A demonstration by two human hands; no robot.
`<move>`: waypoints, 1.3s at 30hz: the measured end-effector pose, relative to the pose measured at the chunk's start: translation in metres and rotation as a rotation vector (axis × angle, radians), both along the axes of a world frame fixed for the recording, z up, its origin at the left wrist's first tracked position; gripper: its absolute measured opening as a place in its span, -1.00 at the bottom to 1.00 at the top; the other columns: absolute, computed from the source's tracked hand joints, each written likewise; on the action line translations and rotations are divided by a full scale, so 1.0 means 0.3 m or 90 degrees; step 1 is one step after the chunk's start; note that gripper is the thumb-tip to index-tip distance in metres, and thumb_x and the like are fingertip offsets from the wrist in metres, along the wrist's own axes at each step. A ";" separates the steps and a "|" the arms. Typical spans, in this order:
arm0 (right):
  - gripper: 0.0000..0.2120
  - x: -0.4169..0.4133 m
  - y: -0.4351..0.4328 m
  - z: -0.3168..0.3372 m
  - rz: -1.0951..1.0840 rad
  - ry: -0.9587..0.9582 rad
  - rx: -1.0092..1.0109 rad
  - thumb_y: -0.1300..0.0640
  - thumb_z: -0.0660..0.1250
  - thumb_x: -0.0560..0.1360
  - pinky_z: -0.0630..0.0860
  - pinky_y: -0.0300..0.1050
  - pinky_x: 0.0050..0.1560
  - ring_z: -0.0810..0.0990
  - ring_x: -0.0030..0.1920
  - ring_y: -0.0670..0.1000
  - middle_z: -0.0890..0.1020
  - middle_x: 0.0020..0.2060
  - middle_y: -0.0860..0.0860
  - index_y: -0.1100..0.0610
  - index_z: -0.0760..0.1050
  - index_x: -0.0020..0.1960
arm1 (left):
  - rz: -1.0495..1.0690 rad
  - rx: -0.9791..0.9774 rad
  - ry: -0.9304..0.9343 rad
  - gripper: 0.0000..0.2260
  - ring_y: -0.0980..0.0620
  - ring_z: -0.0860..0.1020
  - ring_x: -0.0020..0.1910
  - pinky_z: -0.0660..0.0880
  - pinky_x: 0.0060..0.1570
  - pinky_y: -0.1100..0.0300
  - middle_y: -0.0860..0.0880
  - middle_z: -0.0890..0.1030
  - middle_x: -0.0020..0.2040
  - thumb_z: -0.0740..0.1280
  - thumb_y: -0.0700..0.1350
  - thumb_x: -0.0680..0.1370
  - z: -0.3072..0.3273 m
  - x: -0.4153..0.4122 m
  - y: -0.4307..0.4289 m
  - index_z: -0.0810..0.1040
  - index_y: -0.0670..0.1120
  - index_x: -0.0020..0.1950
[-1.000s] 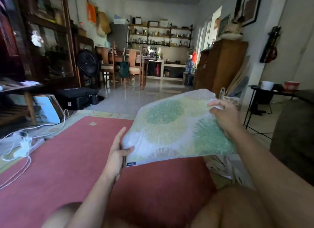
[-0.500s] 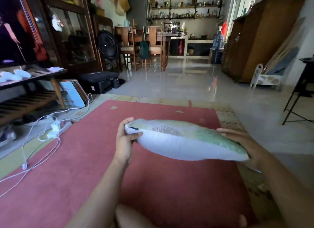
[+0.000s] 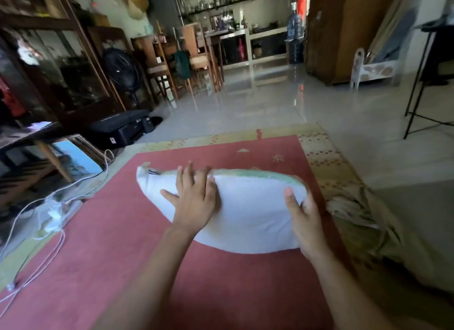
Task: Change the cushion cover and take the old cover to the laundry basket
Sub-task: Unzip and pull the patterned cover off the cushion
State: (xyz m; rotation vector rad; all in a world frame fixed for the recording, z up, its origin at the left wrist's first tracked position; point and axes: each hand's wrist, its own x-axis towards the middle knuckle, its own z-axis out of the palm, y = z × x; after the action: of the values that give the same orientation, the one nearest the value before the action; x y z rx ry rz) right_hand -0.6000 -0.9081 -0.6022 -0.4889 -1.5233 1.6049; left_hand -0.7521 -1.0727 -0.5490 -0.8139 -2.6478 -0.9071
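Note:
A cushion [image 3: 248,214] in a white cover with a green and yellow print along its far edge lies over the red rug [image 3: 103,256], its plain white side toward me. My left hand [image 3: 194,202] lies flat on the cushion's left half with fingers spread and straight. My right hand [image 3: 303,221] grips the cushion's right end, thumb on top and fingers wrapped round the edge. A crumpled olive-beige cloth [image 3: 363,214] lies on the floor just right of the cushion; I cannot tell whether it is a cover.
White cables and a charger [image 3: 54,214] trail over the rug's left border. A low wooden table [image 3: 32,138] and a black case [image 3: 122,128] stand to the left. A black-legged side table [image 3: 422,84] stands at right. Glossy tiled floor stretches toward chairs [image 3: 189,57] at the back.
The cushion came down from in front of me and turned flat, white side up. My left hand left the cushion's left end and now presses flat on top. My view tilted downward.

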 end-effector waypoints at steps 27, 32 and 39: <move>-0.57 -0.005 0.237 -0.053 0.072 0.134 -0.097 -0.17 0.42 0.47 0.36 0.41 0.35 0.58 0.21 0.32 0.67 0.09 0.22 0.10 0.62 0.20 | -0.300 -0.241 0.236 -0.61 -0.03 0.50 0.14 0.29 0.15 -0.01 0.11 0.55 0.10 0.04 0.27 0.55 0.057 0.204 0.466 0.42 0.16 0.27; -0.61 0.032 0.268 -0.067 0.219 0.115 -0.077 0.11 0.34 0.52 0.37 0.19 0.42 0.55 0.31 0.19 0.62 0.24 0.19 0.21 0.53 0.31 | -0.299 -0.087 0.247 -0.83 -0.01 0.52 -0.08 0.30 -0.01 0.06 0.17 0.46 -0.16 0.12 0.20 0.59 0.016 0.186 0.427 0.39 0.14 -0.01; -0.60 -0.028 0.187 -0.138 0.258 -0.036 -0.056 0.02 0.36 0.54 0.47 -0.35 0.22 0.52 0.27 -0.29 0.60 0.23 -0.27 -0.03 0.43 0.36 | -0.162 0.202 0.115 -0.76 -0.06 0.59 -0.12 0.50 0.00 -0.09 0.15 0.56 -0.24 0.10 0.24 0.55 0.138 0.179 0.353 0.52 0.23 -0.11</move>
State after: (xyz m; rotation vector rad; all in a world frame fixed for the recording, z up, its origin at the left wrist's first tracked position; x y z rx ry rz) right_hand -0.6084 -0.8520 -0.6436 -0.2844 -1.6756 1.9874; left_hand -0.6985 -0.9669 -0.5076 -1.1045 -2.2032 -1.2127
